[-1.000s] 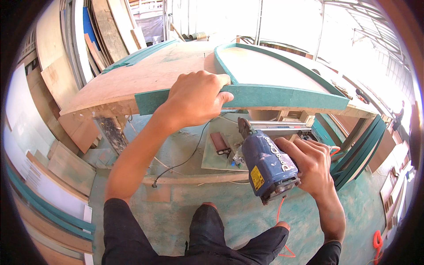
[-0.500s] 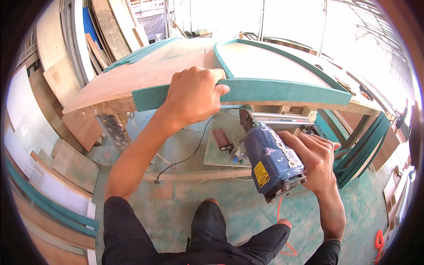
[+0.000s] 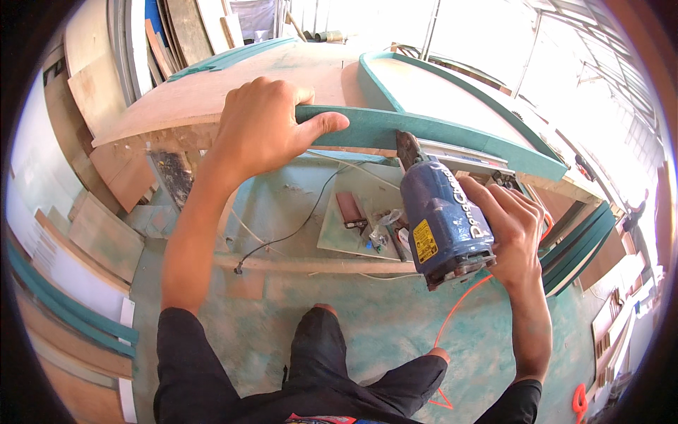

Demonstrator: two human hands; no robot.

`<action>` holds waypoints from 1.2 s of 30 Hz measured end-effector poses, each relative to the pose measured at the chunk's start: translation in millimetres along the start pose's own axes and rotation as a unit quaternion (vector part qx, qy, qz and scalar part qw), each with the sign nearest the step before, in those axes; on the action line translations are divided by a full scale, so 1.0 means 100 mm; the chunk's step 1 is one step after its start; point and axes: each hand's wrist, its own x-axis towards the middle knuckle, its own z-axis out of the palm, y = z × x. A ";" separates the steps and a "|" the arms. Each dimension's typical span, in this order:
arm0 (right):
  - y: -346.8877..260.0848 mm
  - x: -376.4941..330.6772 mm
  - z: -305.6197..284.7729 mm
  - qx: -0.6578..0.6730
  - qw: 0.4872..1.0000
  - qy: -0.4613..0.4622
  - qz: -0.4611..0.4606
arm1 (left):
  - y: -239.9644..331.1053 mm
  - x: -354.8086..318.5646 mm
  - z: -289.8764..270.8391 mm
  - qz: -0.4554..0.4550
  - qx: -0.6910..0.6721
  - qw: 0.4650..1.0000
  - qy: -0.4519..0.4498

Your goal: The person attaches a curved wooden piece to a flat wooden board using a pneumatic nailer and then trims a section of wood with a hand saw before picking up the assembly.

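Observation:
My left hand (image 3: 265,127) grips the left part of a long green board strip (image 3: 367,127), its thumb along the front face. The strip stands on edge along the table's near side, and its left end is hidden behind the hand. My right hand (image 3: 510,226) is closed around the handle of a blue nail gun (image 3: 448,222) with a yellow label and a silver magazine rail. The gun's dark nose (image 3: 408,148) is at the strip's front face; whether it touches, I cannot tell. Behind, a curved green strip (image 3: 378,85) meets the held one.
The wooden table (image 3: 169,116) carries more green strips (image 3: 229,60) at its far left. An orange hose (image 3: 452,311) trails to the floor. Under the table lie a black cable (image 3: 296,230) and a board with small items (image 3: 367,226). Panels (image 3: 92,78) lean at left.
My left hand has slid left along the strip toward its end. The nail gun has risen, and its nose has moved from below the strip up to its front face.

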 end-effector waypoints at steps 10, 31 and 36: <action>-0.01 0.01 0.04 0.016 1.000 0.017 0.005 | -0.01 0.01 -0.02 0.005 0.008 1.000 -0.015; 0.08 0.01 -0.03 0.001 1.000 0.013 0.011 | -0.03 0.01 0.02 0.003 -0.007 1.000 -0.013; 0.07 0.02 -0.04 0.000 1.000 0.017 0.001 | -0.03 0.01 0.03 0.002 -0.010 1.000 -0.021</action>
